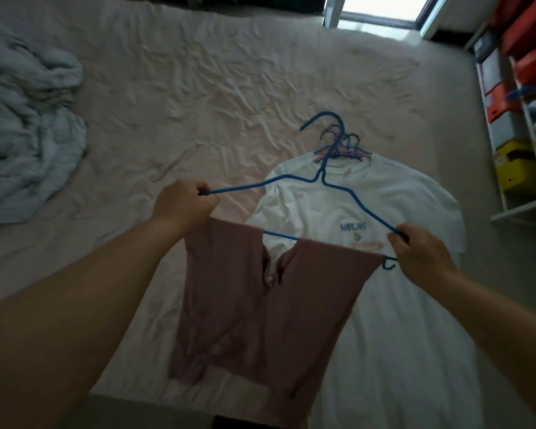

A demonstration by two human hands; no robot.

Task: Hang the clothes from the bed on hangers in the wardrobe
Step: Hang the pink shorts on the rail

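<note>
I hold a blue wire hanger (pixel 313 181) above the bed. My left hand (pixel 183 209) grips its left end and my right hand (pixel 418 253) grips its right end. A dusty-pink garment (pixel 260 311) is draped over the hanger's bottom bar and hangs down toward me. Under it, a white t-shirt (pixel 384 289) with a small blue print lies flat on the bed. Several more blue and pink hangers (pixel 347 147) lie in a pile at the t-shirt's collar.
The bed (pixel 198 103) has a wrinkled pale-pink sheet. A crumpled light-blue blanket (pixel 25 119) lies at the left. A white shelf unit (pixel 514 125) with orange, white and yellow boxes stands at the right. A window (pixel 381 7) is beyond the bed.
</note>
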